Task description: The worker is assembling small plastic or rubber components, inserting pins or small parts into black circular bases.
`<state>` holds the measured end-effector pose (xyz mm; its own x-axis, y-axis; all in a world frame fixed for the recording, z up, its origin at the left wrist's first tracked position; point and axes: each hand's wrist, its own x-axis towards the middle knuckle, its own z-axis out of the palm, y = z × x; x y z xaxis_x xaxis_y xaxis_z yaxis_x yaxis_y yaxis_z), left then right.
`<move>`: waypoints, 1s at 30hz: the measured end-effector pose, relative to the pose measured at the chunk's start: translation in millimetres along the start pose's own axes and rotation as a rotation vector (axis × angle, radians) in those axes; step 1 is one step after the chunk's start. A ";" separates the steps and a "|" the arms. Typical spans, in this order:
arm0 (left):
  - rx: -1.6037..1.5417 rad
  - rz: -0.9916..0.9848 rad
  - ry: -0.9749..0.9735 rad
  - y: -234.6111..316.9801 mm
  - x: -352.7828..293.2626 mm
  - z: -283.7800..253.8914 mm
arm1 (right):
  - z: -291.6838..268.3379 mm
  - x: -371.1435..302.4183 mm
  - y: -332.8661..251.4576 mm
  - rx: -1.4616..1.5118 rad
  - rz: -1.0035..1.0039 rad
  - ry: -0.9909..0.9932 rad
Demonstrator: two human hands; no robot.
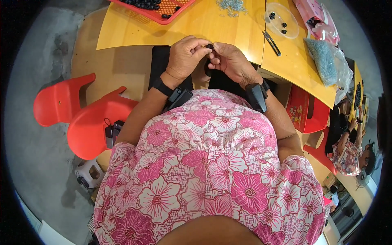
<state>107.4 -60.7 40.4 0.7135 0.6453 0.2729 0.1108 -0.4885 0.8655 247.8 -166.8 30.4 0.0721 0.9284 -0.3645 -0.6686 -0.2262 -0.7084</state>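
Observation:
Over the front edge of the yellow table (228,32), my two hands meet fingertip to fingertip. Between them is a small black round piece (210,46), mostly covered by the fingers. My left hand (183,57) pinches it from one side with thumb and forefinger. My right hand (233,61) is closed on its other side, with the thumb against it. Whether anything else is in the fingers cannot be made out. To the right of my right hand lies a slim black tool (271,43), like tweezers or snips.
A red tray (166,21) with many black pieces is at the far left. Beyond my hands lies a pile of tiny clear parts (232,5). A clear round dish (289,17) holds several black pieces, near a bag of blue-grey bits (322,59). Red chairs (92,132) stand left; another person (347,153) sits right.

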 end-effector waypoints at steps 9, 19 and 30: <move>-0.197 -0.057 -0.016 -13.8 -2.3 2.4 | 9.2 1.3 3.7 -0.235 -0.142 -0.032; -0.722 -0.231 -0.282 -6.7 -9.2 -1.6 | 20.0 1.1 -5.3 -0.849 -0.513 0.042; -0.744 -0.104 -0.240 1.8 -10.4 0.6 | 30.8 -4.5 -12.9 -1.217 -0.783 0.054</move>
<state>100.6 -68.7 38.8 0.8640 0.4804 0.1506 -0.2469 0.1436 0.9583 233.3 -159.0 59.8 0.1628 0.9235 0.3475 0.5844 0.1935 -0.7881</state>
